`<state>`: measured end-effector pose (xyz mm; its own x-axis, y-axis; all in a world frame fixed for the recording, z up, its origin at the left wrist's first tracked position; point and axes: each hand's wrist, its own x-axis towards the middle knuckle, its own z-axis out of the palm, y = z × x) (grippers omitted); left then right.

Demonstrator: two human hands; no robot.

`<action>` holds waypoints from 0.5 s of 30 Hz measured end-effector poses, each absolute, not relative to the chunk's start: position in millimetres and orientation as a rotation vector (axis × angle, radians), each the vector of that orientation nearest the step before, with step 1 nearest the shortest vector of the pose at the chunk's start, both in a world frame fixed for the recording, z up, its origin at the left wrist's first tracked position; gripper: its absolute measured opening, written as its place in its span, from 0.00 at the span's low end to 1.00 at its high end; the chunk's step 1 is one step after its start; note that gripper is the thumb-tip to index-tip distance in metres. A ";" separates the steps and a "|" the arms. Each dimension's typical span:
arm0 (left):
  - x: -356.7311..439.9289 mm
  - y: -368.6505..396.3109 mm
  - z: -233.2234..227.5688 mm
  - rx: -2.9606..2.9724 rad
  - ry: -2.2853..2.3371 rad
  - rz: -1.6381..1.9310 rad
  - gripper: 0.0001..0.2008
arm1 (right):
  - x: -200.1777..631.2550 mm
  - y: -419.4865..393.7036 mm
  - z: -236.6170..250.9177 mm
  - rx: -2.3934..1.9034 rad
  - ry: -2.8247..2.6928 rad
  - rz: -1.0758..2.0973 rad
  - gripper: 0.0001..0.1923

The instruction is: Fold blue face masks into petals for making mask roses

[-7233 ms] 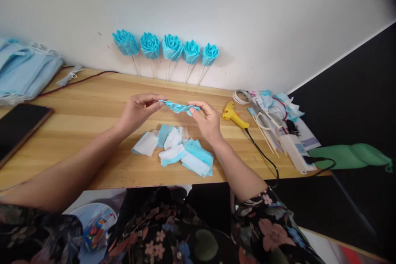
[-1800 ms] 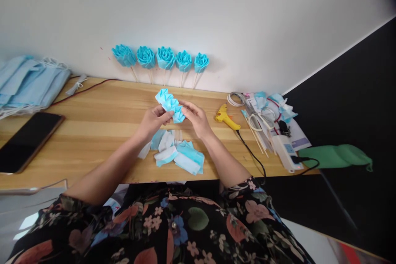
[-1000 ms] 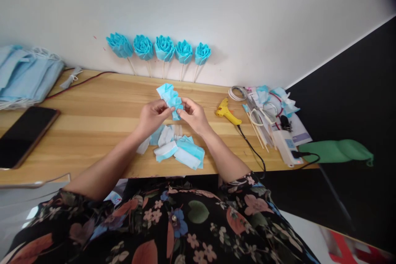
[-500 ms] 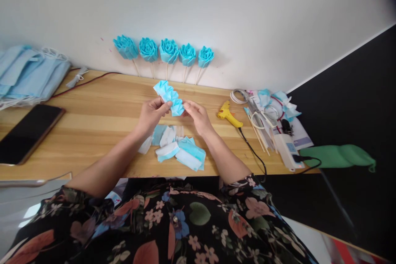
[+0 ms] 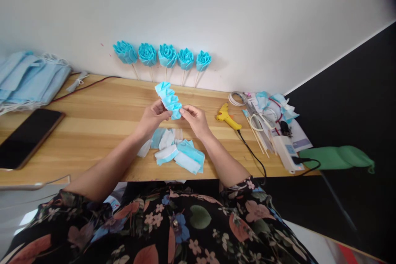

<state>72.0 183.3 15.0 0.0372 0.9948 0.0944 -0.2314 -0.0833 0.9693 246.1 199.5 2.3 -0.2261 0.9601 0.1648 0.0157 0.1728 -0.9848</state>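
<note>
Between my hands, above the wooden table, is a light-blue strip of mask fabric folded into a row of pointed petals point(image 5: 168, 97). My left hand point(image 5: 152, 119) pinches its lower left edge with the thumb in front. The fingertips of my right hand point(image 5: 196, 120) grip the lower right end of the same strip. Below the hands, loose blue and white pieces of mask fabric point(image 5: 188, 157) lie in a pile near the table's front edge. Several blue fabric roses point(image 5: 167, 55) on thin sticks lean against the wall behind.
At left are a stack of face masks point(image 5: 29, 76) and a phone point(image 5: 29, 138). To the right lie a yellow glue gun point(image 5: 228, 117), a roll of tape point(image 5: 237, 99), scissors point(image 5: 261, 121), wooden sticks point(image 5: 258, 138), a power strip point(image 5: 287, 154) and a green pouch point(image 5: 340, 157).
The petal strip has turned slightly more upright, and my right hand has shifted a little left and down along its end. The whole view has tilted slightly.
</note>
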 end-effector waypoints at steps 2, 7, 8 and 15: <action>72.3 184.4 13.6 1.116 0.961 1.351 0.15 | 246.4 199.4 1.9 -0.978 -1.464 1.239 0.19; 71.1 183.4 13.3 1.152 0.938 1.334 0.12 | 247.3 202.6 -2.2 -0.976 -1.441 1.243 0.17; 70.6 182.6 13.9 1.149 0.930 1.328 0.11 | 247.3 203.3 -2.8 -0.988 -1.428 1.231 0.17; 66.8 180.2 19.2 1.082 0.993 1.371 0.14 | 248.1 204.7 -3.5 -1.009 -1.427 1.219 0.18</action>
<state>66.8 180.2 19.2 -0.0109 0.9971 0.0756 -0.2391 -0.0760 0.9680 248.1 204.7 -3.5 -0.1879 0.9703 0.1521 0.0008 0.1550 -0.9879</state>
